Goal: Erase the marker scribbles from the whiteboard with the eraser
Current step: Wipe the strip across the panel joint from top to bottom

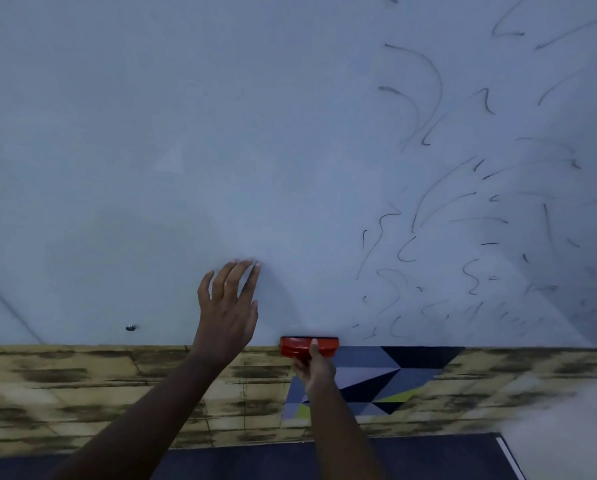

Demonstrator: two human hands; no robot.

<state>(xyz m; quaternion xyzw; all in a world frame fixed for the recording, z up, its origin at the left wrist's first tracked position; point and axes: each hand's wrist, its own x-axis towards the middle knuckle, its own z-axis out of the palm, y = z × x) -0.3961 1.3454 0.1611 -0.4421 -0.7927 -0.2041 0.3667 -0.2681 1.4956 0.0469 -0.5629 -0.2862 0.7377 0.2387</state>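
Two bare forearms reach up from the bottom edge of the view, over a dark floor strip and a wall band of yellow-brown brick pattern [82, 382]. Set into that band, just right of centre, is a patch of grey, black and lime triangles [387, 375].

The right hand [316, 367] sits in front of this patch, its fingers [313, 344] closed around a red eraser [307, 346]. The eraser lies level along the bottom edge of the whiteboard [151, 133], its dark pad edge turned up against the board.

The left hand [229, 313] is higher and further left, just beside the eraser but apart from it. Its fingers are spread and straight, holding nothing, with the fingertips [252, 263] pressed to the board surface and a soft shadow to their right.

A small metal fixing [130, 328] shows on the lower left of the board.

Beyond the hands, the left and centre of the board are pale and free of strokes. The marker scribbles [463, 209] fill the right part: thin dark curls, hooks and dashes running from just above and right of the eraser up to the top right corner, some sharp, some faint and smeared.
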